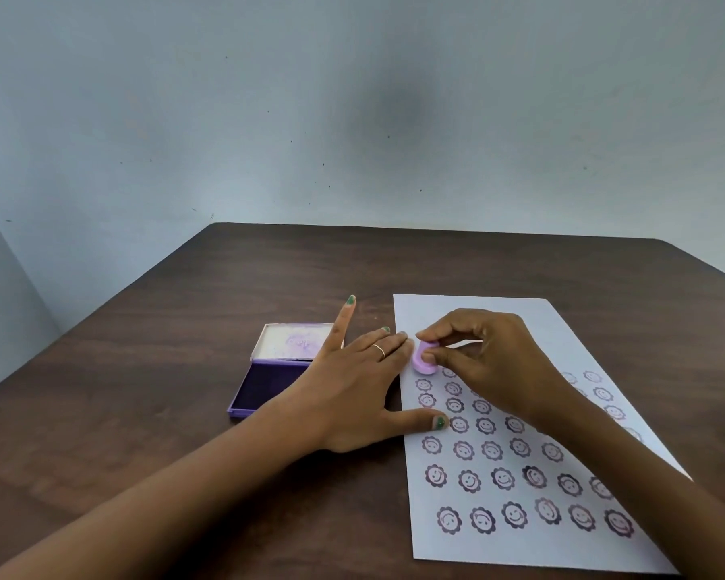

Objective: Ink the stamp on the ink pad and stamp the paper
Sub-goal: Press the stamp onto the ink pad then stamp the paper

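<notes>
- A dark wooden table (210, 295) is seen below a pale blue wall (352, 98); a white sheet of paper (478, 311) lies in the lower right of the frame, its long axis running from the near edge away toward the wall, slightly slanted.
- The lower part of the paper is covered with rows of purple flower-face prints (514, 514); the upper part is unmarked.
- A small lilac stamp (422, 362) is held at the paper's left edge, just above the topmost row of prints. It appears tilted, its rounded end toward the left; whether its face touches the paper cannot be told.
- The right hand (490, 357) is closed on the stamp, pinched between thumb and fingertips.
- The left hand (352, 391) lies flat and spread, holding nothing; its thumb presses the paper's left margin, its index finger is raised.
- An open purple ink pad (264, 389) sits left of the paper, partly behind the left hand, its lid hinged toward the wall.
</notes>
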A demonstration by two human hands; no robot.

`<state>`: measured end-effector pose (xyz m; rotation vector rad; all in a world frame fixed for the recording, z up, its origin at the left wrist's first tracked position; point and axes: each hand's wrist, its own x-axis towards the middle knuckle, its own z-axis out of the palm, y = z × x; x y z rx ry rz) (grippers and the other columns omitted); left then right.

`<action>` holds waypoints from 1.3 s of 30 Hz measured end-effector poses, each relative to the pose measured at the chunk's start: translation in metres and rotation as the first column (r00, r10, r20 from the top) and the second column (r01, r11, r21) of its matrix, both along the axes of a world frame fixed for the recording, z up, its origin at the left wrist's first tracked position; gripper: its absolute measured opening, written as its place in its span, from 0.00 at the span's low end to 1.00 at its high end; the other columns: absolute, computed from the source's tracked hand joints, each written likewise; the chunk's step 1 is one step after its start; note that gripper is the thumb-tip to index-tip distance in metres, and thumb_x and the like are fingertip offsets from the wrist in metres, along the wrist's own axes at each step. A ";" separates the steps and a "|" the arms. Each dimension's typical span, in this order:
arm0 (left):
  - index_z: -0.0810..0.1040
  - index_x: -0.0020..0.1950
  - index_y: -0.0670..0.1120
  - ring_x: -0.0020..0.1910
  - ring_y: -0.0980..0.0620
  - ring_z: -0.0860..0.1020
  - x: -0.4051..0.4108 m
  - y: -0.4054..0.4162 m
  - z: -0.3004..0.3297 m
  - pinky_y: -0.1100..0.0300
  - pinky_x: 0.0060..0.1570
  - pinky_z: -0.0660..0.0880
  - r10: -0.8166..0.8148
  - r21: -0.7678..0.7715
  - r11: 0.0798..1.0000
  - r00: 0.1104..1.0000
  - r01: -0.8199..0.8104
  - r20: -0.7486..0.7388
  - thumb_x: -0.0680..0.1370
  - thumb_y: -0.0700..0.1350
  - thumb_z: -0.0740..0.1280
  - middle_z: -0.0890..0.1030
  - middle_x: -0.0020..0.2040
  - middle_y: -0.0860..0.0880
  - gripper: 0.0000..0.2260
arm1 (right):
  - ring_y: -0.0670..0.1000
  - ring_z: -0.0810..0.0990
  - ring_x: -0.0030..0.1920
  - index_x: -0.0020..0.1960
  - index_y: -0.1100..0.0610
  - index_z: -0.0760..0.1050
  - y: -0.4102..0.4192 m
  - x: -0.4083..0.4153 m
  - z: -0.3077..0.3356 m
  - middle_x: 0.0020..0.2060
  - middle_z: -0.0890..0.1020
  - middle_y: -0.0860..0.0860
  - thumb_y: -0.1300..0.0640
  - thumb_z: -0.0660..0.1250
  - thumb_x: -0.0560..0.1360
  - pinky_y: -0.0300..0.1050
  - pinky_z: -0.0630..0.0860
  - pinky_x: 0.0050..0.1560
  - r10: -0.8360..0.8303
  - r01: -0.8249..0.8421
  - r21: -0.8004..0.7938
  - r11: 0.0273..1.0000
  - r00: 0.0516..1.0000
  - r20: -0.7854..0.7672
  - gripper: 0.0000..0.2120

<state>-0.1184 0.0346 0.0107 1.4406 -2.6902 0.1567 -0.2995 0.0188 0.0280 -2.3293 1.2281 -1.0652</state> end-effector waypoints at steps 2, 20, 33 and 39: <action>0.48 0.77 0.51 0.77 0.54 0.50 0.000 0.000 0.000 0.50 0.62 0.18 -0.002 0.006 1.000 1.000 0.002 -0.002 0.68 0.75 0.42 0.55 0.78 0.51 0.43 | 0.45 0.80 0.42 0.48 0.58 0.81 -0.001 0.001 0.000 0.44 0.84 0.53 0.61 0.72 0.68 0.26 0.73 0.47 -0.005 0.005 -0.007 1.000 1.000 -0.015 0.09; 0.48 0.77 0.51 0.77 0.54 0.49 0.000 0.000 -0.001 0.52 0.61 0.17 -0.003 0.023 1.000 1.000 0.003 -0.007 0.67 0.75 0.42 0.53 0.78 0.51 0.44 | 0.45 0.80 0.42 0.49 0.57 0.80 0.000 0.003 -0.003 0.46 0.84 0.53 0.59 0.71 0.69 0.27 0.74 0.43 -0.028 0.029 0.010 1.000 0.998 -0.052 0.09; 0.48 0.77 0.52 0.77 0.54 0.49 0.001 0.000 -0.003 0.51 0.62 0.18 -0.002 0.020 1.000 0.999 0.002 -0.033 0.69 0.75 0.44 0.55 0.78 0.50 0.43 | 0.45 0.81 0.41 0.45 0.57 0.81 0.000 0.005 0.003 0.43 0.84 0.52 0.57 0.73 0.68 0.31 0.76 0.41 -0.012 0.017 0.056 0.998 0.997 -0.078 0.08; 0.49 0.77 0.51 0.77 0.53 0.49 0.001 -0.001 -0.003 0.48 0.64 0.20 0.008 0.020 1.000 1.000 -0.008 -0.024 0.67 0.76 0.41 0.54 0.78 0.50 0.45 | 0.48 0.81 0.42 0.45 0.58 0.81 -0.001 0.009 0.005 0.43 0.84 0.53 0.57 0.73 0.68 0.33 0.75 0.43 -0.025 0.033 0.061 0.998 0.992 -0.120 0.08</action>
